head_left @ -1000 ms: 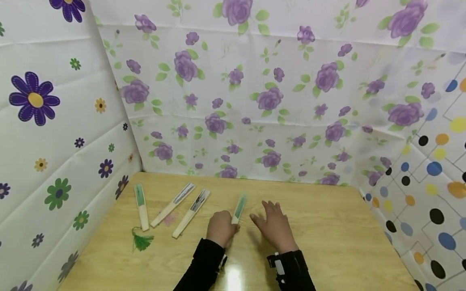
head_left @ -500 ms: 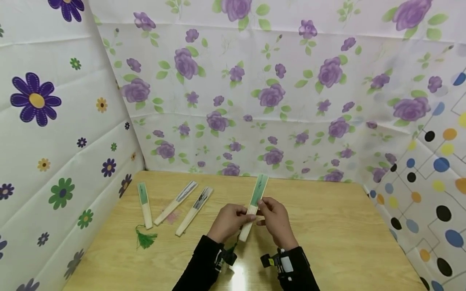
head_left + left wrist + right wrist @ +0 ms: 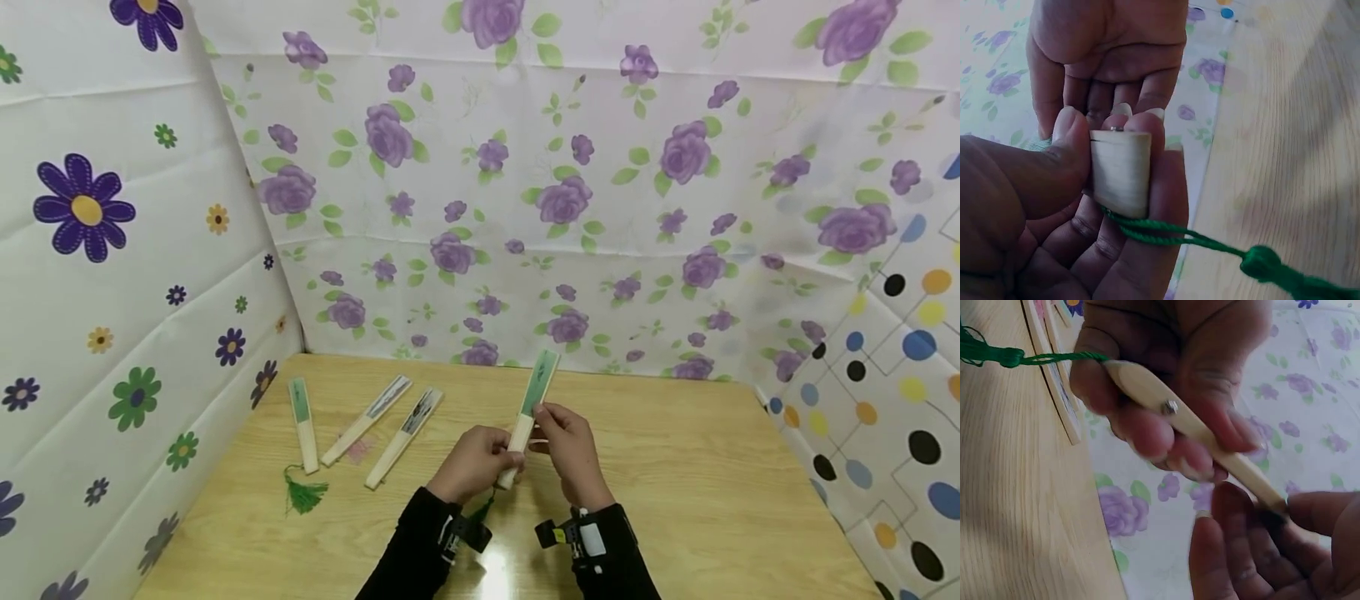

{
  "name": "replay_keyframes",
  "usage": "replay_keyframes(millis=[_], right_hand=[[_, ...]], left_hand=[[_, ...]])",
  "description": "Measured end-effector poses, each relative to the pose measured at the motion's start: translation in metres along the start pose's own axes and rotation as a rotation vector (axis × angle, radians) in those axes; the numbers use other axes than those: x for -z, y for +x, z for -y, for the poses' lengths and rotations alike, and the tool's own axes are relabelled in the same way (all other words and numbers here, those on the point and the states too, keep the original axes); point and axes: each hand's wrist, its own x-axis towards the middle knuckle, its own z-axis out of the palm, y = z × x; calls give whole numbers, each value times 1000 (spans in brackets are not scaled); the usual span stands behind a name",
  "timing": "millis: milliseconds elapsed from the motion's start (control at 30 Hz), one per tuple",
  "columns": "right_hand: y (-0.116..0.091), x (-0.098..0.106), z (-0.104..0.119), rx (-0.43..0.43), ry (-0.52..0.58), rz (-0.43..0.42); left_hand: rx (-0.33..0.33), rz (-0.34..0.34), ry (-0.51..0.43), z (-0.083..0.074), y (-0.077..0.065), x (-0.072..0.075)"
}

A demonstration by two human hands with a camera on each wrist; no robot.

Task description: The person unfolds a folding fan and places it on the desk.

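Note:
A folded hand fan (image 3: 540, 379) with a green upper part and pale ribs is held slanting above the table. My left hand (image 3: 471, 462) grips its lower end, thumb on one side and fingers on the other; the left wrist view shows the rib ends (image 3: 1120, 172) between them. My right hand (image 3: 573, 450) pinches the fan higher up, where the green part begins. From the riveted end trails a green tassel (image 3: 1272, 265). On the table to the left lie another green folded fan (image 3: 302, 417) and two folded fans with grey-and-white tops, one (image 3: 367, 421) beside the other (image 3: 405, 439).
A green tassel (image 3: 305, 495) spreads below the leftmost fan, and a pink tassel (image 3: 360, 450) lies by the middle fans. The wooden table (image 3: 675, 500) ends at a flowered cloth (image 3: 465, 183) behind, with patterned cloths at both sides.
The fan has been raised off the table and tilted up. My right hand, apart from it one second ago, has come in and taken hold; my left hand has shifted toward its lower end.

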Motion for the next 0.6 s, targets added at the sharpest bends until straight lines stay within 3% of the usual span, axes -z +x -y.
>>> replay_keyframes(millis=[133,300,433,600], right_hand=[[0,3,0,11,-13,39],[1,4,3,20,-18,47],[2,4,2,10,-43,63],[0,1,-3,31,-165,164]], left_hand=[[27,21,-95,-2,0,0],[33,19,-90,-2,1,0],[42,-55,-59,-2,3,3],[37,-154,-167,-5,7,5]])
